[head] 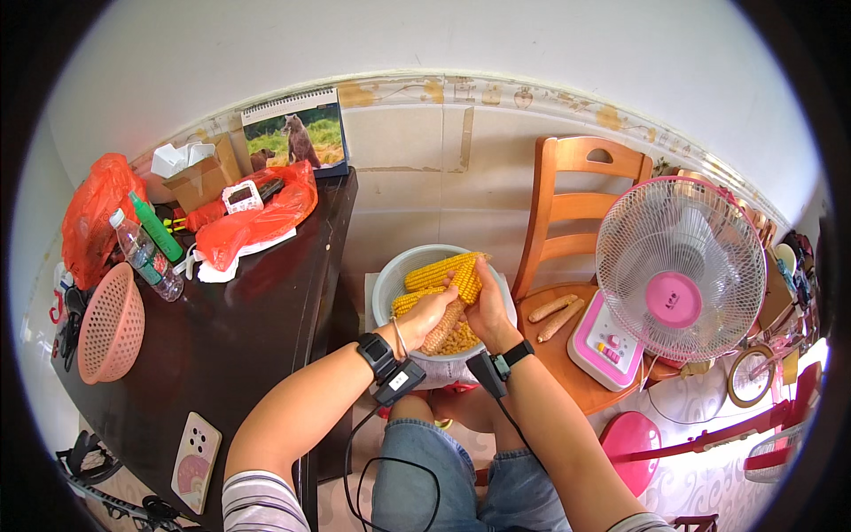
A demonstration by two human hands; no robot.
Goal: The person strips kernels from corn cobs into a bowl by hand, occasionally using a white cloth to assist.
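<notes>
In front of me a pale grey plastic basin [381,312] holds yellow corn ears [435,271] and loose corn kernels [462,342]. Over it, both hands grip corn: a kernel-covered yellow part [468,284] slants up to the right, and a bare, stripped cob part [444,330] lies below it. Whether these are one ear or two pieces I cannot tell. My left hand [425,320] has its thumb on the upper part. My right hand [492,306] wraps the right side, fingers partly hidden behind the corn.
Two bare cobs [552,308] lie on the wooden chair [532,339] at right, beside a pink-and-white electric fan [673,299]. On the dark table [252,332] at left are a pink colander [110,326], a plastic bottle [147,256], red bags [266,219] and a phone [196,462]. Cables [349,459] hang from my wrist devices.
</notes>
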